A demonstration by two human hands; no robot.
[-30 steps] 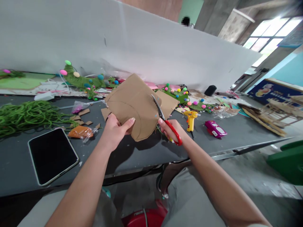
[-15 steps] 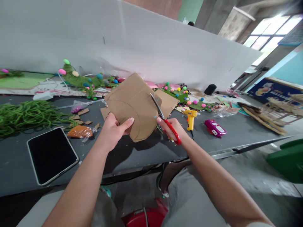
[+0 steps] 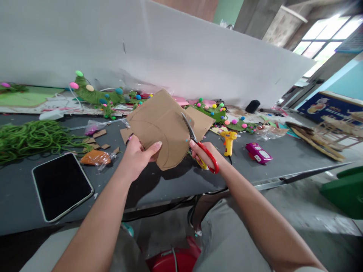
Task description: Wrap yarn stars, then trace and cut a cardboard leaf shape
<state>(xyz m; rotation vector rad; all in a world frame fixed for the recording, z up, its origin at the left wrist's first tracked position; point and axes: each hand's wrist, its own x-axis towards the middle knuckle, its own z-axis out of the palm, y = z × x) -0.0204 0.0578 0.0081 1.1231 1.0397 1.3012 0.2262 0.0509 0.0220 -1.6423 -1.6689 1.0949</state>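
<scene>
My left hand [image 3: 143, 154] pinches the lower left edge of a brown cardboard sheet [image 3: 159, 124], its thumb on top. Curved pencil lines show on the sheet, and its lower edge is rounded. Held above the dark table, the sheet is tilted towards me. My right hand [image 3: 202, 153] grips red-handled scissors [image 3: 211, 160] at the sheet's right edge. One blade lies over the cardboard, pointing up and left; the other blade is hidden. Behind the sheet, another piece of cardboard [image 3: 202, 122] sticks out to the right.
A black tablet [image 3: 62, 187], green yarn [image 3: 36, 138] and an orange packet [image 3: 96, 157] lie left on the table [image 3: 170, 187]. A yellow glue gun [image 3: 228, 142] and a purple packet [image 3: 258, 153] are right. Green crescents with coloured balls [image 3: 96, 94] lie along the white board.
The scissor handles have spread wider, with a yellow inner part now showing between them. The cardboard and both hands have shifted only slightly to the right.
</scene>
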